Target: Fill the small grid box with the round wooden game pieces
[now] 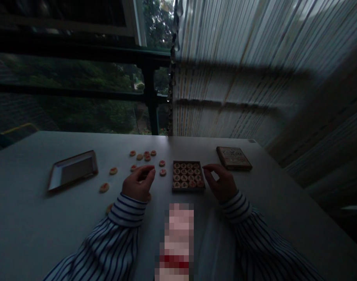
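Observation:
My left hand (138,182) is over the table among loose round xiangqi pieces, its thumb and fingers brought together in a pinch. Whether a piece sits between those fingertips is hidden. Two red-marked pieces (162,172) lie just right of it. An open square box (188,190) stands in front, filled with rows of xiangqi pieces (183,171), mostly dark-marked, with red ones at its near right corner. Beside the box's right edge is my right hand (221,182), thumb and index tips close together; I cannot make out anything between them.
A shallow tray-like lid (73,186) lies at the left. More loose pieces (147,157) are scattered between it and the box. A flat patterned case (234,158) rests at the back right of the white table (178,146). A string curtain (219,78) hangs beyond.

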A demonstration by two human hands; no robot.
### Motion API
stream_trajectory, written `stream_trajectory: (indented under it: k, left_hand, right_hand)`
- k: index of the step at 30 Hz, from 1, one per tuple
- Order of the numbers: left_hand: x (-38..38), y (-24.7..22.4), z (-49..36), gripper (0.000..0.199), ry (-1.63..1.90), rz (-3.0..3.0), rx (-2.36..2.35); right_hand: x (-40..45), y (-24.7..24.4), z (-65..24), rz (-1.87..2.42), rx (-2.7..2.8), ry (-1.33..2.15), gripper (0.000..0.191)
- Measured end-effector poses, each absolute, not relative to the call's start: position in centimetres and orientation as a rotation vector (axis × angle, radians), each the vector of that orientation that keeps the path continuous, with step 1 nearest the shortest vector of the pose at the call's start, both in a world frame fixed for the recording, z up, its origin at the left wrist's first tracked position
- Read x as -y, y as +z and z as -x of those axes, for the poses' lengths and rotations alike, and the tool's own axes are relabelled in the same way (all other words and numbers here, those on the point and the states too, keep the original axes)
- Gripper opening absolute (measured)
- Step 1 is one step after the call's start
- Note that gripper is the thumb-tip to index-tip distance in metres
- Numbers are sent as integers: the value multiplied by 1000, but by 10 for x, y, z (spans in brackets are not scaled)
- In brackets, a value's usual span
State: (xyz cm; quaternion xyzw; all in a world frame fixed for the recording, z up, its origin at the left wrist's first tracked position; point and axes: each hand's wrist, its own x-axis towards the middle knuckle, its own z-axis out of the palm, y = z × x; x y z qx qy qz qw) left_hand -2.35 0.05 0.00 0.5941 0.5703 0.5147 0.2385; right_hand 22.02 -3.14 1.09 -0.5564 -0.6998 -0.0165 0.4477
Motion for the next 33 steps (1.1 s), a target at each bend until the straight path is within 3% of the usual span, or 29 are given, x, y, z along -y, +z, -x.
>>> stream_trajectory:
  k: [10, 15, 22, 33]
  left_hand:
    - [-15, 22, 18, 28, 1175, -2112, -1566]
    - [-30, 9, 10, 27, 936, -2458, -1553]
    - [-34, -13, 9, 30, 712, -2575, -1657]
    - [-30, -9, 6, 35, 525, -2602, -1789]
  right_hand:
    - [30, 7, -219, 1348, 1760, -27, 15]
    - [30, 7, -218, 1330, 1775, -20, 14]
    - [31, 2, -214, 1356, 1876, -8, 17]
    - [31, 4, -210, 1334, 1970, -25, 18]
